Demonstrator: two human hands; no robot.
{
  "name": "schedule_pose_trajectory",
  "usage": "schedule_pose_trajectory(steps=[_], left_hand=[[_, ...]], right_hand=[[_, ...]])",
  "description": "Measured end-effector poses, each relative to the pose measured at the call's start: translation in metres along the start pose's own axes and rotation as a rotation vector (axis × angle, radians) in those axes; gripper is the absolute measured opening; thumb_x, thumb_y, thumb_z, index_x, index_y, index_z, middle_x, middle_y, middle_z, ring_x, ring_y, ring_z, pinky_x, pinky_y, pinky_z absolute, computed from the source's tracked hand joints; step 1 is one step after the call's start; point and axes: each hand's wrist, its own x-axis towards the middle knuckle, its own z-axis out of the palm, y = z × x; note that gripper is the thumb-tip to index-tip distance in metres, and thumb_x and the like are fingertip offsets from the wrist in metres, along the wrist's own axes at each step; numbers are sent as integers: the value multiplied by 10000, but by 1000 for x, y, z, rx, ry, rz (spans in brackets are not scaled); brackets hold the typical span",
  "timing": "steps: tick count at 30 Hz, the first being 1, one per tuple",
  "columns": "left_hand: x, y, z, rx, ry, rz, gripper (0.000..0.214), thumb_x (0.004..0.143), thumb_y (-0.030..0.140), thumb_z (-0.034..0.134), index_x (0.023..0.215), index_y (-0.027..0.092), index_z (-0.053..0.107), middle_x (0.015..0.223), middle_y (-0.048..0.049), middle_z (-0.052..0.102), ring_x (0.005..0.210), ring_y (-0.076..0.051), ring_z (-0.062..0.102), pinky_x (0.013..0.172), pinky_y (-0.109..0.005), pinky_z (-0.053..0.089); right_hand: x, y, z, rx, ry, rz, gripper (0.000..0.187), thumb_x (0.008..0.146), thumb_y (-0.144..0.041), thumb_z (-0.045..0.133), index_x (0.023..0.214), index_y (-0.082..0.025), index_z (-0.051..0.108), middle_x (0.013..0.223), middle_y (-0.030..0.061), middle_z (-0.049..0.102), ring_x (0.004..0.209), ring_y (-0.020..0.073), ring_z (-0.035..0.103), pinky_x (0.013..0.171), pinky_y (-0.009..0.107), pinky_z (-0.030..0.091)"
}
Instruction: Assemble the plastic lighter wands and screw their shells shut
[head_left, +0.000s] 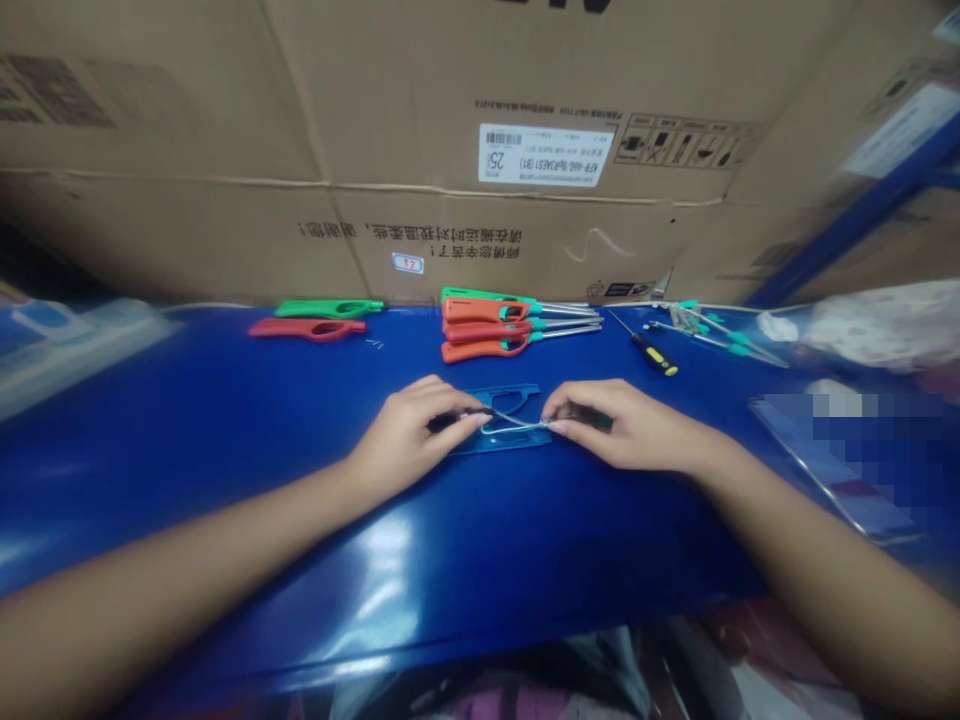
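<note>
Between my two hands a thin wire [514,428] runs just above the blue lighter casing halves [517,393], which lie on the table. My left hand [412,425] pinches a small dark part with the wire's left end at it. Thumb and fingertips of my right hand [619,425] are pressed together on the wire's other end. Behind the casing lies a stack of gas lighters [487,330], orange, red and green, with metal rods pointing right.
A green handle shell [322,308] and a red one [300,328] lie back left. Right of the stack are a screwdriver [652,352] and loose rods with teal parts [720,335]. A cardboard box [225,230] stands along the back; a phone-like flat thing [817,470] lies at right.
</note>
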Motion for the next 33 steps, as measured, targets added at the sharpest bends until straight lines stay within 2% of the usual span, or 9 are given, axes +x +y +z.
schedule_pose_trajectory(steps=[3, 7, 10, 16, 21, 28, 33], left_hand=[[-1, -1, 1, 6, -20, 31, 151, 948, 285, 649, 1022, 200, 750, 928, -43, 761, 845, -173, 653, 797, -308, 521], [-1, 0, 3, 23, -18, 43, 155, 948, 263, 632, 1022, 191, 747, 910, -51, 751, 841, -177, 653, 801, -320, 529], [-1, 0, 3, 31, -25, 48, 160, 949, 262, 621, 1012, 189, 748, 878, -54, 736, 813, -172, 650, 764, -307, 537], [-2, 1, 2, 16, -59, 45, 148, 928, 237, 658, 1033, 191, 751, 900, -45, 707, 719, -126, 630, 669, -243, 527], [-1, 0, 2, 14, -87, 11, 152, 921, 243, 670, 1037, 203, 760, 924, -40, 689, 674, -108, 606, 651, -234, 525], [-1, -1, 3, 18, -84, 14, 160, 932, 289, 656, 1013, 201, 762, 911, -36, 674, 615, -90, 558, 600, -226, 486], [0, -3, 3, 10, -80, 32, 132, 924, 248, 668, 999, 184, 755, 894, -25, 662, 597, -78, 521, 590, -216, 459]], right_hand=[[0, 0, -2, 34, 5, 58, 135, 964, -310, 579, 997, -186, 623, 800, 12, 671, 690, 129, 594, 639, 248, 465], [0, 1, -3, -8, -21, 33, 88, 937, -269, 609, 922, -187, 635, 830, 24, 676, 729, 137, 590, 667, 256, 462], [0, 3, -2, -23, -45, -5, 106, 935, -265, 619, 876, -182, 650, 843, 37, 664, 765, 149, 590, 696, 270, 470], [-1, 7, -3, -130, -96, -2, 109, 951, -266, 614, 906, -188, 675, 908, 43, 667, 803, 160, 609, 705, 280, 461], [-2, 8, -2, -200, -70, -31, 130, 966, -277, 600, 931, -194, 694, 927, 48, 674, 826, 170, 630, 723, 287, 468], [1, 9, 3, -163, -55, -51, 108, 951, -257, 625, 917, -200, 710, 929, 41, 695, 835, 162, 645, 733, 281, 485], [3, 11, 1, -209, -38, -115, 106, 944, -256, 643, 918, -200, 729, 907, 48, 697, 899, 190, 635, 812, 324, 493]])
